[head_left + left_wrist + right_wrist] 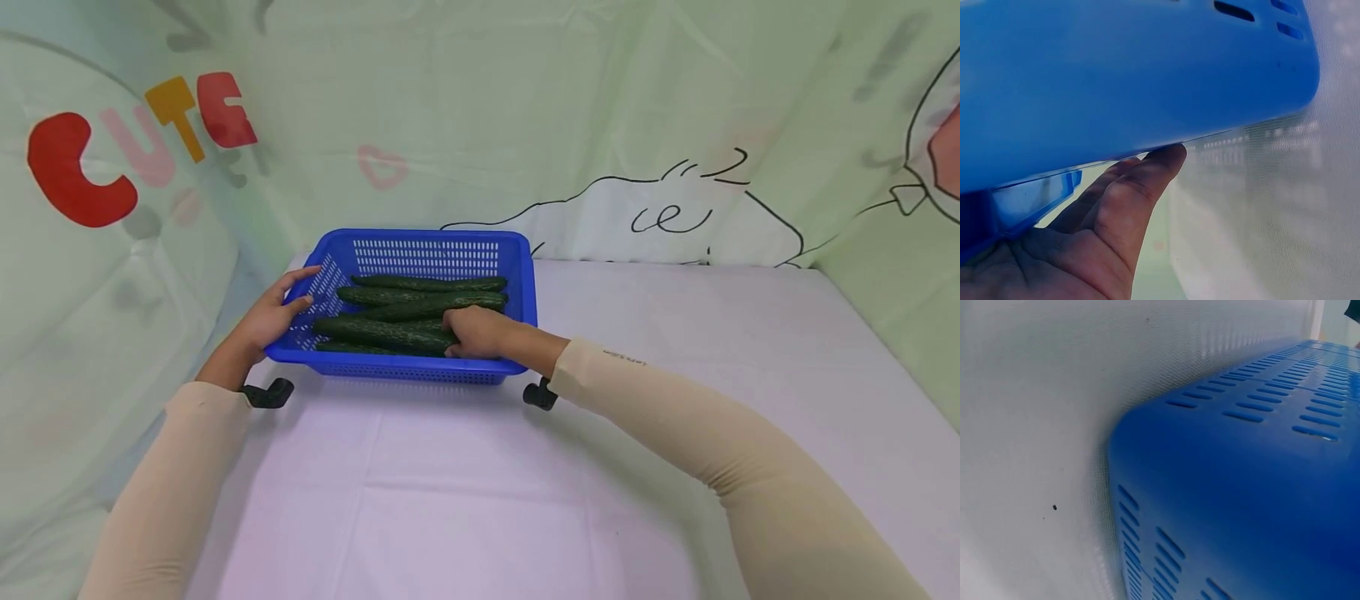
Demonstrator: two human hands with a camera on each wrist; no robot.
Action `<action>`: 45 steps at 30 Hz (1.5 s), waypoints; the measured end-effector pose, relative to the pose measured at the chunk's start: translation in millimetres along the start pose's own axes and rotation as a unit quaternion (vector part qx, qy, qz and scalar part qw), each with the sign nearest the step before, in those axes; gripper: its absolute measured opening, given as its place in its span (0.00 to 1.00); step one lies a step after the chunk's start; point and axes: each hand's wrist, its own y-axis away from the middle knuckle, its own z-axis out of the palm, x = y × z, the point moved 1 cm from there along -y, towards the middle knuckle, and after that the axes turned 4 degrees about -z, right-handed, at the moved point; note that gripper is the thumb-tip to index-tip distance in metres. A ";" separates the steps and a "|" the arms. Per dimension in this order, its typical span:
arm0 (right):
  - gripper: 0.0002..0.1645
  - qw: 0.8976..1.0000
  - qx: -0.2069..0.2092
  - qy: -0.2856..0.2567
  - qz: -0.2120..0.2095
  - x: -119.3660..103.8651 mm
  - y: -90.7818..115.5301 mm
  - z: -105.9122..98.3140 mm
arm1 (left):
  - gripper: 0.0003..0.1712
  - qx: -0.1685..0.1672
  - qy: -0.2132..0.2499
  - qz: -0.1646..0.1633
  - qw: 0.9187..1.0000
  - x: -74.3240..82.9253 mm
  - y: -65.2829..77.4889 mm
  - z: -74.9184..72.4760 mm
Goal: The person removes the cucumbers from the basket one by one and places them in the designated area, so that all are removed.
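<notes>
1. The right hand (476, 332) reaches into the blue basket (531, 287) over its right front corner, fingers bent and mostly closed; it seems to grip the right end of a thick cucumber (381, 335). The fingertips are partly hidden, so how firm the hold is I cannot tell.
2. That cucumber lies in the front part of the basket and stretches leftward from the right hand. Its long axis runs side to side, roughly along the basket's long front wall, with the right end a little nearer the person.
3. The right hand is thus the nearer one to this cucumber; the far end points toward the left hand (276, 315), with a gap between them.
4. The left hand is at the basket's left wall, thumb over the rim and other fingers against the outside, as the left wrist view shows. It appears to hold the wall in a loose, part-closed grip, and no cucumber.
5. Just behind the gripped cucumber, a slanting cucumber (431, 308) rises to the right and passes close behind the right hand. Another cucumber (352, 347) shows partly along the front wall.
6. The basket stands on the desk (450, 517), its long side facing the person.
</notes>
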 end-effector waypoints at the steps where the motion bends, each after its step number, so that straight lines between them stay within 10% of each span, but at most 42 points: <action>1: 0.30 1.000 -0.001 -0.002 -0.001 0.0 -0.1 0.3 | 0.33 0.000 0.000 0.000 1.000 -0.5 0.2 0.0; 25: 0.33 0.995 0.077 -0.063 0.002 -3.8 3.8 -0.7 | 0.33 0.006 -0.014 -0.003 1.000 -0.5 -1.3 0.5; 32: 0.42 0.991 0.102 -0.066 -0.050 -3.6 4.2 -1.3 | 0.33 0.006 -0.010 -0.004 1.000 1.1 1.5 0.3; 45: 0.28 0.986 0.128 -0.032 -0.102 -3.9 6.2 -3.9 | 0.33 0.008 -0.007 -0.003 1.000 -1.0 -0.8 0.3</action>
